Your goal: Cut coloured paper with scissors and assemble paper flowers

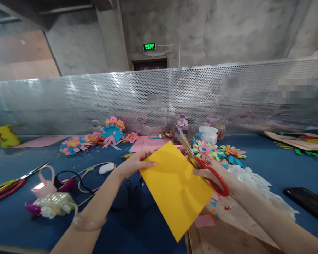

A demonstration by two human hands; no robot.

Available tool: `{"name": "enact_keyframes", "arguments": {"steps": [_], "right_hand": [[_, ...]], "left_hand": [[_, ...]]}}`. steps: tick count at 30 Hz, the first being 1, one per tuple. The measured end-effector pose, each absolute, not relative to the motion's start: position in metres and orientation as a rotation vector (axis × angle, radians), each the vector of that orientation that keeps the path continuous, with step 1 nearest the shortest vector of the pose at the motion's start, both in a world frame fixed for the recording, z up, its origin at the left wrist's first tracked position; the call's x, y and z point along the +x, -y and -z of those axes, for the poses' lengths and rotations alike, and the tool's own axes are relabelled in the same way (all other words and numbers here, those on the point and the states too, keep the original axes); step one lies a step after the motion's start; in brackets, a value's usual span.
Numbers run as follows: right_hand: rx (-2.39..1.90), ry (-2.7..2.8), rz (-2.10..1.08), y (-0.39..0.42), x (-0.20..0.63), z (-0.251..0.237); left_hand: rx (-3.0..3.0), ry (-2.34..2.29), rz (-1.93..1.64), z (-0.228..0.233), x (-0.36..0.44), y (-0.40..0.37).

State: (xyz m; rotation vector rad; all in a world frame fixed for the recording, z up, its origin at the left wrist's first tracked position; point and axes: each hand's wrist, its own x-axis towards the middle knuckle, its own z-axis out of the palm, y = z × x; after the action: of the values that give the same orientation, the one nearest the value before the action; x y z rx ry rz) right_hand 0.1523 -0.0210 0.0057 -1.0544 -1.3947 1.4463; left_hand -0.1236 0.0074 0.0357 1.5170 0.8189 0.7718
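A sheet of yellow paper (pixel 175 187) is held up, tilted, in front of me over the table. My left hand (pixel 135 164) pinches its upper left edge, thumb on top. At the right edge, my right hand (pixel 214 173) grips a pair of scissors with red handles (pixel 219 183), and its fingers also touch the paper. The scissor blades point up and away, partly blurred, behind the paper's top right edge. Paper scraps (pixel 214 208) and a pink piece lie below my right hand on a brown board (pixel 225 233).
Paper flowers (pixel 73 144) stand at the back left, more (pixel 205 150) at the back right. Another pair of scissors (pixel 18 180) lies left, near cables and a white case (pixel 107 168). White tissues (pixel 251 180) and a black phone (pixel 307 203) are right. A perforated metal screen (pixel 100 102) borders the table.
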Motion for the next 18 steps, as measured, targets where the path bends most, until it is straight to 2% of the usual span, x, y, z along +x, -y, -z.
{"name": "enact_keyframes", "arguments": {"steps": [3,6,9,13,18], "right_hand": [[-0.999,1.329,-1.57,0.019,0.149,-0.001],[-0.919,1.252,-1.503,0.016,0.147,0.003],[-0.916,1.149,-1.432,0.01,0.149,0.007],[-0.919,1.096,-1.373,0.004,0.151,0.011],[-1.018,1.173,-1.152,0.0,0.151,0.016]], "left_hand": [[1.409,-0.844,-0.941,-0.033,-0.123,-0.014],[1.243,-0.729,-1.073,-0.032,-0.121,-0.015],[1.197,-0.603,-0.969,-0.03,-0.111,-0.007],[1.326,-0.714,-0.868,-0.022,-0.085,0.006],[1.44,-0.873,-1.282,-0.02,-0.08,-0.001]]}}
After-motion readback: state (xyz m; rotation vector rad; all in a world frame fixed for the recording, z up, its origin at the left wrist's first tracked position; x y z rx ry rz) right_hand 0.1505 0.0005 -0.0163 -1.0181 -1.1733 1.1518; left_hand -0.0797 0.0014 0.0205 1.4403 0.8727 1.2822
